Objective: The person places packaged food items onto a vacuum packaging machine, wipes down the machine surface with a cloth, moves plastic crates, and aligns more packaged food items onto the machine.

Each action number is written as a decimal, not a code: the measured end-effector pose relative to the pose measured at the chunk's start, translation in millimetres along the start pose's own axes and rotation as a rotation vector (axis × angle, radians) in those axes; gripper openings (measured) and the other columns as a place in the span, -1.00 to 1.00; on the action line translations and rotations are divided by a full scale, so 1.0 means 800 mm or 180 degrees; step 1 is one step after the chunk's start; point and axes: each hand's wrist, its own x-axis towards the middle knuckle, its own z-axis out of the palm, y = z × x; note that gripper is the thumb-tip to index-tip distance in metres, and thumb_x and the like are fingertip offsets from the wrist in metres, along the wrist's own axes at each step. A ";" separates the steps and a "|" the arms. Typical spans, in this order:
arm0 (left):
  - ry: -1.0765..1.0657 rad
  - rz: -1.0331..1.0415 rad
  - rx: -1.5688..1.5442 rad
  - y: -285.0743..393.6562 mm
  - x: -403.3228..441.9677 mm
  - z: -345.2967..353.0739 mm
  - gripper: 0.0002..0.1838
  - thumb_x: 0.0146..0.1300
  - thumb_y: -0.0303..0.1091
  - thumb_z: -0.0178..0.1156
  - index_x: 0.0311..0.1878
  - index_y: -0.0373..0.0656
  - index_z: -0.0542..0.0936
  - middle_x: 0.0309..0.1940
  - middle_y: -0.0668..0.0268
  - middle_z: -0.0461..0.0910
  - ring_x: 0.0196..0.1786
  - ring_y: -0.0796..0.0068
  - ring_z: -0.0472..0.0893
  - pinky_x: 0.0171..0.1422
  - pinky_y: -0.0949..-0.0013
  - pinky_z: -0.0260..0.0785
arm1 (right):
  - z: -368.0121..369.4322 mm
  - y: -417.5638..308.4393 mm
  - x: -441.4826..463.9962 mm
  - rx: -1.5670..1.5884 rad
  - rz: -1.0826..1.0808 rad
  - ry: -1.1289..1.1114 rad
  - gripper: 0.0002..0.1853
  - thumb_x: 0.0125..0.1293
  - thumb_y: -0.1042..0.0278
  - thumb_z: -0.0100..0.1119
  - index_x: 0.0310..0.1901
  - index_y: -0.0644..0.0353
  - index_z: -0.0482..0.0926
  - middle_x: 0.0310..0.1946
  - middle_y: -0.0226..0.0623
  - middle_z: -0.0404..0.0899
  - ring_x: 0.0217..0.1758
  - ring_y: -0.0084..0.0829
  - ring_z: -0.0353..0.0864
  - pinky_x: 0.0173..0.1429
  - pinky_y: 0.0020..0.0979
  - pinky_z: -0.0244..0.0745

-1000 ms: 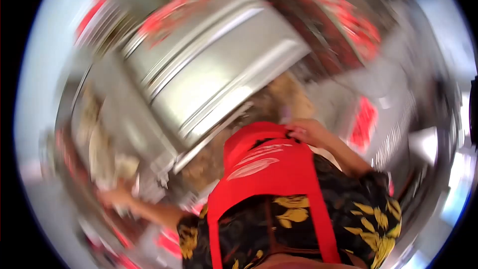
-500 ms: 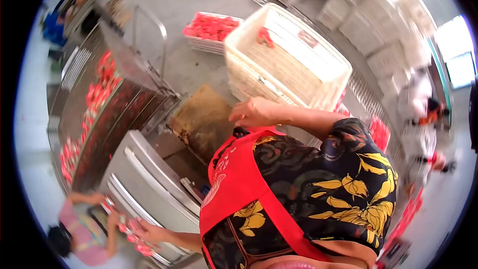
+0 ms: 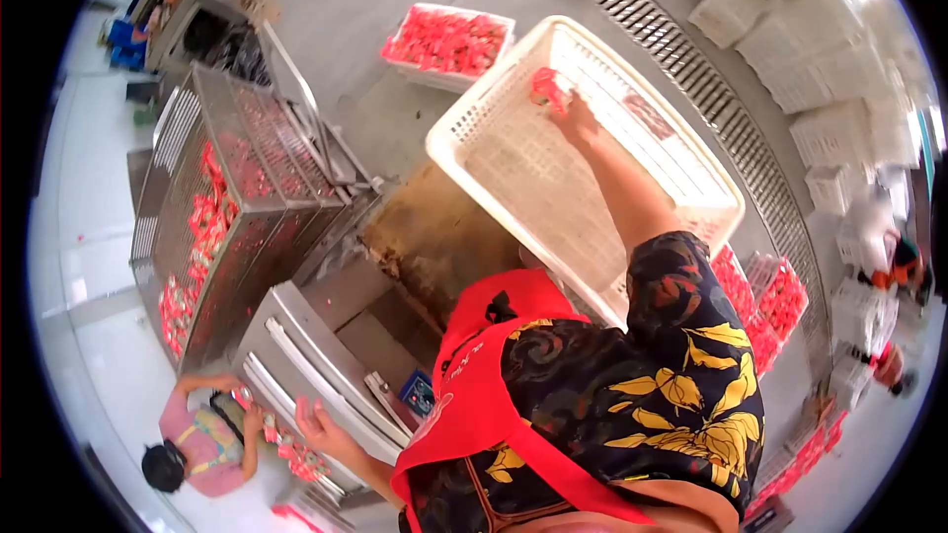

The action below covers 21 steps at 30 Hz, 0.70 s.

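My right hand (image 3: 576, 121) reaches into a large cream plastic crate (image 3: 449, 135), its fingers closed on a small red-and-white packet (image 3: 549, 89) near the crate's far end. Over the grey metal worktop (image 3: 326, 355) at the lower left is my left hand (image 3: 321, 429), its fingers apart and nothing in it. Beside that hand, a row of red packets (image 3: 296, 454) lies along the worktop.
A co-worker (image 3: 202, 444) bends over the worktop's far side, hands at the packets. A metal mesh bin (image 3: 267, 178) holds more red packets. A filled white basket (image 3: 449, 42) stands behind the crate. Brown board (image 3: 444, 237) lies below. White crates (image 3: 839, 59) are stacked at right.
My right hand has moved from near my apron into the crate and taken hold of the red packet there. My left hand has come away from the row of packets, its fingers spread.
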 end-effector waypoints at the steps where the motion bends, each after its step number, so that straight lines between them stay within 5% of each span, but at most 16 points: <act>1: 0.0051 -0.0156 0.0090 -0.010 -0.016 -0.014 -0.64 0.37 -0.52 0.10 0.21 -0.40 0.45 0.14 0.11 0.53 0.17 0.32 0.53 0.27 0.31 0.39 | 0.009 -0.013 0.018 0.0048 0.0099 0.0055 -0.23 0.11 -0.07 0.38 0.27 0.19 0.38 0.06 0.07 0.57 0.14 0.03 0.57 0.14 -0.06 0.52; 5: 0.0331 -0.0517 0.0418 -0.062 -0.083 -0.058 -0.64 0.34 -0.53 0.15 0.19 -0.40 0.47 0.13 0.08 0.53 0.15 0.30 0.54 0.23 0.32 0.45 | 0.059 -0.018 0.082 -0.0234 0.0090 0.0181 -0.49 0.21 0.01 0.25 0.07 0.20 0.50 -0.06 -0.02 0.61 -0.01 -0.04 0.63 -0.02 -0.05 0.58; 8: 0.0419 -0.0601 0.0559 -0.076 -0.125 -0.065 -0.66 0.32 -0.58 0.11 0.16 -0.40 0.47 0.09 0.11 0.55 0.11 0.34 0.55 0.18 0.31 0.47 | 0.160 0.115 0.179 0.0346 -0.0690 -0.0077 -0.63 0.19 0.03 0.32 -0.08 0.08 0.61 -0.25 -0.26 0.67 -0.25 -0.30 0.68 -0.12 -0.22 0.63; 10: 0.0607 -0.0975 0.0422 -0.066 -0.133 -0.063 -0.68 0.30 -0.57 0.13 0.13 -0.30 0.51 0.02 0.20 0.59 0.12 0.41 0.56 0.19 0.38 0.44 | 0.139 0.085 0.155 0.4147 -0.0013 -0.1367 -0.89 0.25 0.21 0.25 -0.30 -0.01 0.56 -0.44 -0.41 0.56 -0.40 -0.33 0.59 -0.28 -0.24 0.62; 11: 0.0605 -0.1127 0.0648 -0.055 -0.135 -0.058 -0.68 0.30 -0.57 0.14 0.12 -0.30 0.52 0.03 0.20 0.59 0.07 0.45 0.58 0.13 0.41 0.47 | 0.135 0.076 0.156 0.3509 -0.0665 -0.1203 -0.93 0.13 0.41 0.24 -0.39 0.06 0.52 -0.45 -0.33 0.55 -0.37 -0.34 0.58 -0.40 -0.29 0.51; 12: 0.0734 -0.1082 0.0557 -0.064 -0.139 -0.056 -0.68 0.30 -0.57 0.14 0.12 -0.28 0.53 0.01 0.23 0.61 0.00 0.48 0.61 0.08 0.43 0.48 | 0.128 0.069 0.161 0.3932 0.0206 -0.1476 -0.87 0.15 0.51 0.14 -0.50 0.05 0.48 -0.55 -0.35 0.49 -0.53 -0.36 0.51 -0.50 -0.40 0.45; 13: 0.0751 -0.1184 0.0648 -0.056 -0.140 -0.052 -0.68 0.30 -0.54 0.15 0.13 -0.26 0.54 0.00 0.22 0.63 -0.05 0.46 0.64 0.05 0.40 0.49 | 0.109 0.038 0.139 0.2656 0.0482 -0.0854 -0.84 0.17 0.54 0.10 -0.53 0.07 0.47 -0.60 -0.32 0.50 -0.67 -0.40 0.43 -0.66 -0.43 0.33; 14: 0.0712 -0.1269 0.0709 -0.051 -0.139 -0.047 -0.67 0.30 -0.51 0.16 0.13 -0.24 0.54 -0.02 0.20 0.66 -0.10 0.45 0.66 0.02 0.37 0.51 | 0.080 0.018 0.124 0.2548 0.0840 -0.1081 -0.85 0.21 0.51 0.10 -0.51 0.10 0.49 -0.60 -0.26 0.54 -0.72 -0.42 0.43 -0.78 -0.42 0.20; 16: 0.0697 -0.1320 0.0482 -0.057 -0.140 -0.042 -0.68 0.30 -0.50 0.17 0.12 -0.22 0.55 -0.04 0.20 0.67 -0.12 0.44 0.68 0.00 0.37 0.52 | 0.055 0.000 0.095 0.1779 0.0658 -0.0652 -0.82 0.27 0.37 0.13 -0.50 0.13 0.52 -0.59 -0.21 0.59 -0.71 -0.45 0.48 -0.82 -0.38 0.15; 21: 0.0569 -0.1499 0.0186 -0.075 -0.147 -0.030 -0.70 0.31 -0.50 0.18 0.11 -0.22 0.56 -0.06 0.18 0.67 -0.10 0.40 0.69 0.00 0.37 0.52 | -0.008 0.057 0.089 0.0558 -0.0042 0.0126 -0.77 0.25 0.27 0.31 -0.36 0.31 0.66 -0.56 -0.30 0.65 -0.64 -0.42 0.55 -0.55 -0.39 0.48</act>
